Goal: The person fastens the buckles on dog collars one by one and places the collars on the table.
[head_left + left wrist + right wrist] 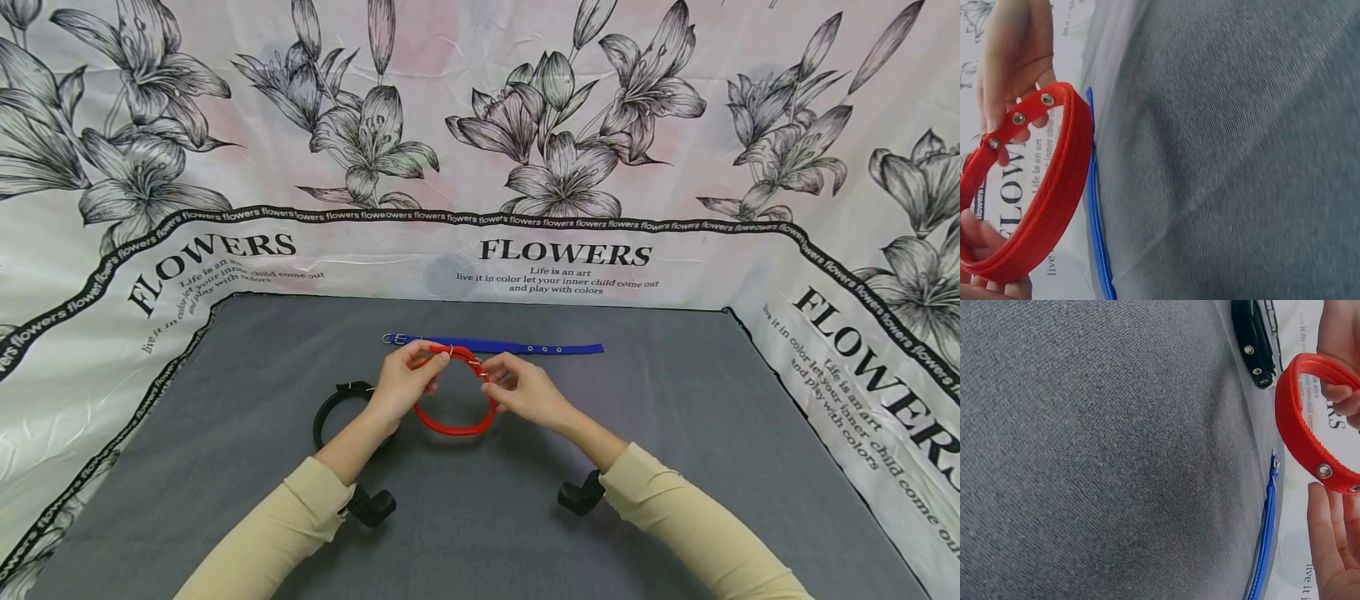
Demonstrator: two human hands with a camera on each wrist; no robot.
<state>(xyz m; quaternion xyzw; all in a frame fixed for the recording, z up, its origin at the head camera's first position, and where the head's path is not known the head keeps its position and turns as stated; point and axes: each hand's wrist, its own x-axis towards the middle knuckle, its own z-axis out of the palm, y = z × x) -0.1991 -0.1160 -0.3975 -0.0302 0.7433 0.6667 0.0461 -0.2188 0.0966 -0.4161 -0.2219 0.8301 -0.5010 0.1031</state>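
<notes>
A red collar [456, 430], closed into a loop with metal eyelets and a buckle, is held up above the cloth between both hands. The left hand [403, 383] grips the loop's upper left side. At the upper right, near the buckle, the right hand [531, 392] pinches the strap between thumb and fingers. In the left wrist view, the right thumb lies over the strap by the eyelets of the red collar [1069, 181]. The exact state of the buckle is too small to tell.
Behind the hands a blue collar [555, 349] lies stretched out flat. A black collar [321, 421], looped, lies left of the red one, partly hidden by the left hand and forearm. Grey cloth [675, 433] covers the table; a flower-printed sheet [420, 258] borders it.
</notes>
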